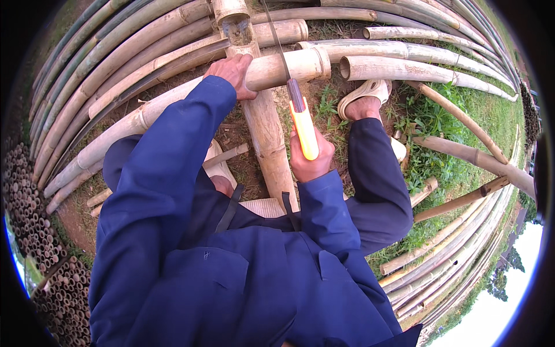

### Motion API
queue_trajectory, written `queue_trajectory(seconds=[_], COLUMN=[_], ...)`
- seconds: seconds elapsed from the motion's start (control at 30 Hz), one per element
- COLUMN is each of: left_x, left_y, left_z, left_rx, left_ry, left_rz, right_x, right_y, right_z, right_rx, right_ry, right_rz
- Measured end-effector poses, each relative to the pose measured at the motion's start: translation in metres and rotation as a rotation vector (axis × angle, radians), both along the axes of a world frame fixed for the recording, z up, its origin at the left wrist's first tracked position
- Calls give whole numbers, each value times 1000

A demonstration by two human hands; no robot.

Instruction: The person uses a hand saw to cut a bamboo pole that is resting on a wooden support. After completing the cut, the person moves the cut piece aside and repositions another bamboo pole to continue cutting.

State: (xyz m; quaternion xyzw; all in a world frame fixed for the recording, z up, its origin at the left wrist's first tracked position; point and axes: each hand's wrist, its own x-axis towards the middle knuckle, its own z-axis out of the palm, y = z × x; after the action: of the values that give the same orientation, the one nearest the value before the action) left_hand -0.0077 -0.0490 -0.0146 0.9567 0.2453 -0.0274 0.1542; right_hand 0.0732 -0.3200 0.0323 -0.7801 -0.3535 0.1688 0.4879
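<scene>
My right hand [312,159] is closed around the yellow-orange handle of a hand saw [303,128]. The saw's thin blade points away from me and lies across a thick bamboo pole [303,65], a short way in from the pole's right end. Just left of the blade, my left hand [233,74] grips the same pole from above, its fingers wrapped over it. That pole rests crosswise on another bamboo log [267,130], which runs from between my legs to the far side and has an opened, hollow section [237,30] beyond the pole.
Long bamboo poles [124,69] lie in rows to the far left, with more poles [416,69] at far right. Stacked bamboo ends [34,214] stand at the left. Crossed poles [480,156] rise on the right beside green weeds [439,124]. My sandalled foot [367,98] is near the cut end.
</scene>
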Motion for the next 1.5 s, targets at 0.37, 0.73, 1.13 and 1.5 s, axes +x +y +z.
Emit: queue_trajectory(seconds=[0.37, 0.73, 1.13, 1.5], left_x=[1, 3, 4, 4], left_y=[-7, 11, 11, -6], left_z=[-1, -1, 1, 1], left_rx=[82, -11, -48, 113], left_ry=[38, -28, -10, 2], left_rz=[-9, -52, -33, 41], right_x=[-17, -64, -2, -9], right_y=[-5, -143, -6, 1], right_z=[17, 78, -24, 22], right_rx=[64, -123, 61, 34], right_ry=[197, 38, -23, 195], right_rz=[-61, -17, -34, -48])
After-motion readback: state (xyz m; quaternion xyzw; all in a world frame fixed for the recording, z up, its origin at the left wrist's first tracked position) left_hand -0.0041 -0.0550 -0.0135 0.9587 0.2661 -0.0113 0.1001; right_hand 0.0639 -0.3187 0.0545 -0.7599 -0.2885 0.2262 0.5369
